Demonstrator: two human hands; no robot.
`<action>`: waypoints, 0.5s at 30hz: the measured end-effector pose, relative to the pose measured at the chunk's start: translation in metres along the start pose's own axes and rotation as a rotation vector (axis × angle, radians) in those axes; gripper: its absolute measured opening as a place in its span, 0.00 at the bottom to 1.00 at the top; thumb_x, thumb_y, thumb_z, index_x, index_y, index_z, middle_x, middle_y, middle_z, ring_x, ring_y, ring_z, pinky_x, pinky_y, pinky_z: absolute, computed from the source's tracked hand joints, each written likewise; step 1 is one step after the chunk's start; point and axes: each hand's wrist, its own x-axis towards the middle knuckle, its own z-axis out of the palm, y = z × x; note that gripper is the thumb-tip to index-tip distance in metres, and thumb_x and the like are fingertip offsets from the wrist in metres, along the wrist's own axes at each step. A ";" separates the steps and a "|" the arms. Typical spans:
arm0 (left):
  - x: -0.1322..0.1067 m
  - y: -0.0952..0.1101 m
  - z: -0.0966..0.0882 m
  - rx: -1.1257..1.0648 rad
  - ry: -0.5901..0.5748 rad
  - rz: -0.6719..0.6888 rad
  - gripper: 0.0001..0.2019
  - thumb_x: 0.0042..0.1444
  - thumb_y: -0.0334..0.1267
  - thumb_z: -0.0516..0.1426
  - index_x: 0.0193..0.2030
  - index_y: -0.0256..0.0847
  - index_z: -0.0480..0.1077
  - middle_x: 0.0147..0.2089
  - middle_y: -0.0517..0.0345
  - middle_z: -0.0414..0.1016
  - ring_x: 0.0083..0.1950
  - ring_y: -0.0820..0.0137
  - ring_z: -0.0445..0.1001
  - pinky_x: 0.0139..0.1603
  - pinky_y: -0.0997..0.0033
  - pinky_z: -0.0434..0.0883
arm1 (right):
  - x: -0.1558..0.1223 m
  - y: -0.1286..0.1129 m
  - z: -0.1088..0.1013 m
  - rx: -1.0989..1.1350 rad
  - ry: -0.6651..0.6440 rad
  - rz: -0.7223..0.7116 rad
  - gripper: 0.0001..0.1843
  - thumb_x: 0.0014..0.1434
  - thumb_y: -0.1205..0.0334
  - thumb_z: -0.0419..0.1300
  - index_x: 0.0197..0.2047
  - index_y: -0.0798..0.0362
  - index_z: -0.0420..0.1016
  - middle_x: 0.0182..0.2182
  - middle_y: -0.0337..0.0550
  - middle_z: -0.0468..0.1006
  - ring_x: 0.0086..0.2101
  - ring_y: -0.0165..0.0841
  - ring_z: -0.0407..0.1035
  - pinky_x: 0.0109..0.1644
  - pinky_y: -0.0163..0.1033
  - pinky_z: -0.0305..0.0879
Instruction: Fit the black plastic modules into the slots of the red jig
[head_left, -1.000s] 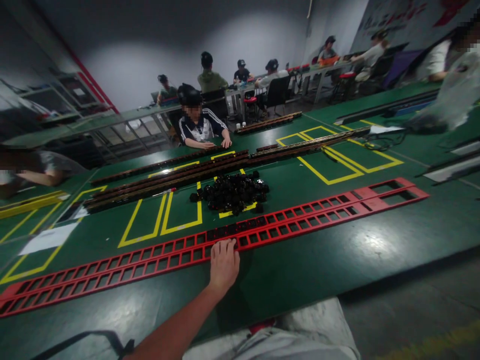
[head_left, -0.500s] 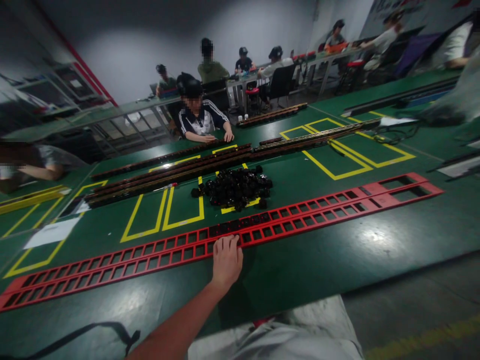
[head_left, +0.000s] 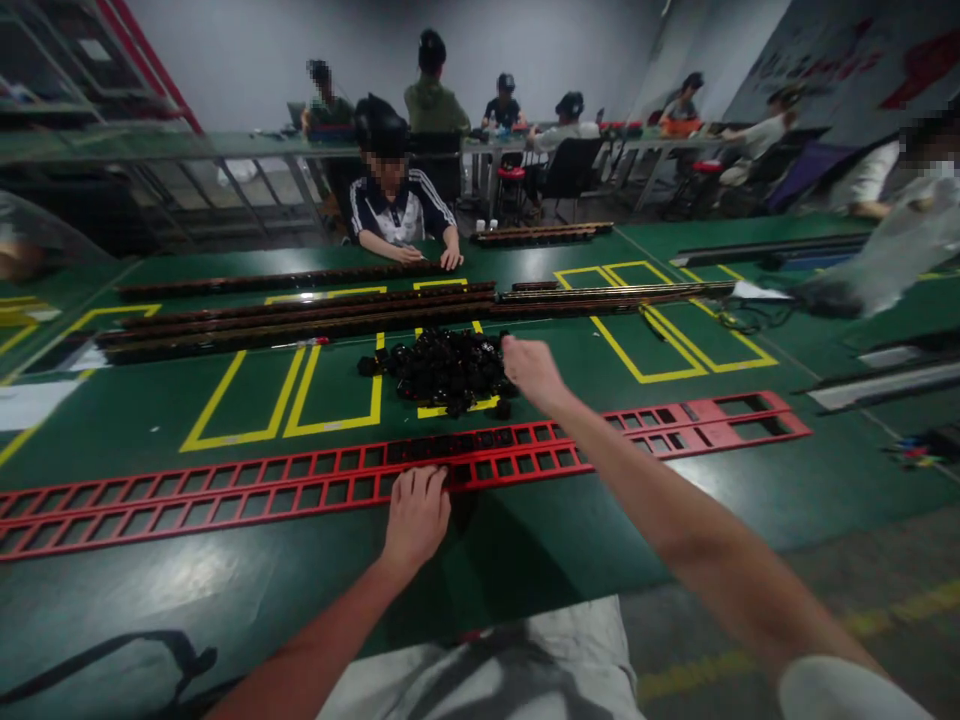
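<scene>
A long red frame (head_left: pixel 247 498) with two rows of square openings lies across the green table in front of me. My left hand (head_left: pixel 418 515) is closed over its near edge, fingertips at the openings in the middle. Several small black blocks (head_left: pixel 450 444) sit side by side in the far row, just beyond those fingers. Farther off is a heaped pile of small black blocks (head_left: pixel 450 368). My right hand (head_left: pixel 534 370) reaches across the frame to the pile's right edge, its fingers pinched together. What they hold, if anything, is hidden.
Yellow tape rectangles (head_left: pixel 334 383) mark the green table (head_left: pixel 300 590). Long dark strips (head_left: pixel 315 312) lie behind the pile. Across the table sits a co-worker (head_left: pixel 401 205), hands on another dark strip. A clear plastic bag (head_left: pixel 885 265) is at the right; a black strap (head_left: pixel 150 640) lies front left.
My right hand has come into view from the right and reached the pile. My left hand stays on the frame. The view has turned, shifting the frame leftward.
</scene>
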 end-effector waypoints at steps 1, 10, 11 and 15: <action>0.000 0.000 -0.002 -0.013 -0.007 0.002 0.18 0.65 0.33 0.52 0.60 0.39 0.70 0.54 0.46 0.73 0.56 0.56 0.67 0.61 0.52 0.64 | 0.007 -0.003 0.016 -0.120 -0.067 -0.039 0.19 0.74 0.53 0.50 0.45 0.57 0.77 0.38 0.45 0.79 0.39 0.34 0.73 0.45 0.39 0.67; 0.001 -0.003 -0.004 -0.083 0.011 -0.013 0.18 0.62 0.31 0.54 0.58 0.41 0.72 0.52 0.46 0.75 0.55 0.57 0.69 0.59 0.53 0.67 | 0.012 0.004 0.146 -0.748 -0.455 -0.411 0.21 0.61 0.68 0.63 0.58 0.55 0.72 0.58 0.55 0.71 0.57 0.46 0.61 0.57 0.48 0.57; 0.001 -0.003 -0.002 -0.092 0.030 -0.011 0.17 0.62 0.31 0.53 0.57 0.41 0.72 0.53 0.47 0.75 0.55 0.58 0.69 0.60 0.54 0.67 | 0.010 0.009 0.149 -0.757 -0.438 -0.430 0.21 0.61 0.71 0.61 0.58 0.55 0.72 0.58 0.55 0.71 0.57 0.46 0.60 0.58 0.49 0.56; -0.002 -0.003 0.000 -0.116 0.114 -0.005 0.15 0.63 0.32 0.53 0.55 0.39 0.71 0.54 0.47 0.75 0.56 0.58 0.70 0.61 0.55 0.67 | 0.011 0.023 0.146 -0.740 -0.358 -0.457 0.14 0.63 0.72 0.59 0.51 0.54 0.74 0.53 0.54 0.75 0.54 0.45 0.64 0.59 0.50 0.55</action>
